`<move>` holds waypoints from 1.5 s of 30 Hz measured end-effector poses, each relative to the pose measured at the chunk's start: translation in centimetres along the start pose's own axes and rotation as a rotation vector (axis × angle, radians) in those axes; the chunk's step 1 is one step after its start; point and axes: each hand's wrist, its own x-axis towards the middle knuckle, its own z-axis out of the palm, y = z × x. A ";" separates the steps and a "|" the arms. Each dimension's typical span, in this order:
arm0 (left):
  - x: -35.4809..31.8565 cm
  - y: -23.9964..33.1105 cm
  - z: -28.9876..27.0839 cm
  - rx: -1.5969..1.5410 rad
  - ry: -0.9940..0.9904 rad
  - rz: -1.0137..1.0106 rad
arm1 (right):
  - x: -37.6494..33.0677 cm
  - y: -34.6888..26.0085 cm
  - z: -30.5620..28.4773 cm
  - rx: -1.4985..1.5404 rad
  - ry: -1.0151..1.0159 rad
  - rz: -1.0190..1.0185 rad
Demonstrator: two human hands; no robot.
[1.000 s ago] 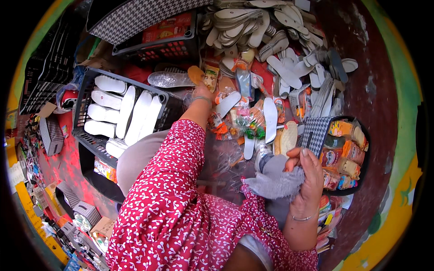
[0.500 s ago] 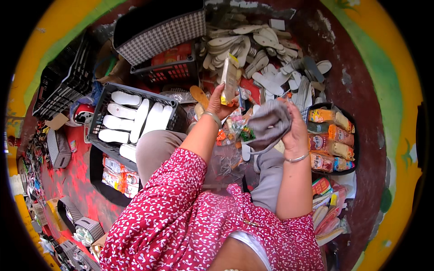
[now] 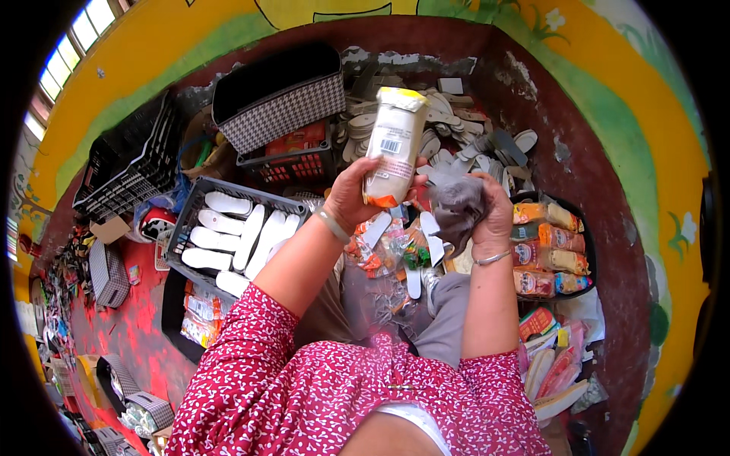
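Note:
My left hand holds up a pale, clear-wrapped plastic packet with a yellow top end, an orange bottom end and a barcode facing me. The fingers and thumb grip its lower part, and it tilts slightly to the right. Bunched in my right hand is a grey cloth, close beside the packet but lower. Under both hands lie loose clear and orange wrappers and a few white insoles.
At left, a dark plastic crate holds white insoles. A houndstooth-patterned box sits on another crate behind. Loose insoles are heaped at the back. Several colourful packets fill a black bin at right.
The packet has turned from its narrow edge to its broad barcoded face and tilts more upright. The grey cloth has gone from spread open to bunched up. My head view has shifted upward.

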 end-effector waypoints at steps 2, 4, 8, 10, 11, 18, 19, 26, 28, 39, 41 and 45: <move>-0.1 0.0 -0.3 0.050 0.030 0.043 | 0.5 -0.4 2.9 -0.147 0.013 0.090; 0.0 -0.2 -1.0 0.100 0.069 0.067 | 1.7 0.0 3.8 -0.316 -0.043 0.115; 0.0 -0.2 -2.4 0.464 0.221 -0.042 | 4.0 2.0 4.2 -0.242 -0.020 0.120; -0.2 -0.7 -3.0 0.581 0.216 -0.060 | 4.7 3.6 2.7 -0.198 -0.016 0.130; -0.1 -0.9 -3.7 0.688 0.204 -0.040 | 4.7 4.2 2.6 -0.161 0.001 0.148; 0.1 -0.7 -3.2 0.717 0.254 -0.037 | 5.2 5.2 2.5 -0.089 0.015 0.124; 0.3 -0.7 -3.0 0.725 0.264 -0.017 | 5.1 5.3 2.5 -0.092 0.031 0.113; 0.7 -1.1 -3.7 0.767 0.325 0.050 | 5.1 5.9 1.7 -0.161 0.078 0.107; 0.9 -1.2 -4.0 0.818 0.369 0.058 | 4.9 6.1 1.7 -0.147 0.105 0.118; 0.0 0.8 -4.4 1.086 0.446 -0.122 | 5.0 2.3 0.6 -0.945 0.208 -0.489; -0.2 0.9 -4.0 0.981 0.400 -0.186 | 5.0 1.8 -0.5 -0.792 0.168 -0.381; -0.4 1.3 -3.6 0.860 0.339 -0.252 | 4.4 1.3 -0.5 -0.334 0.167 -0.122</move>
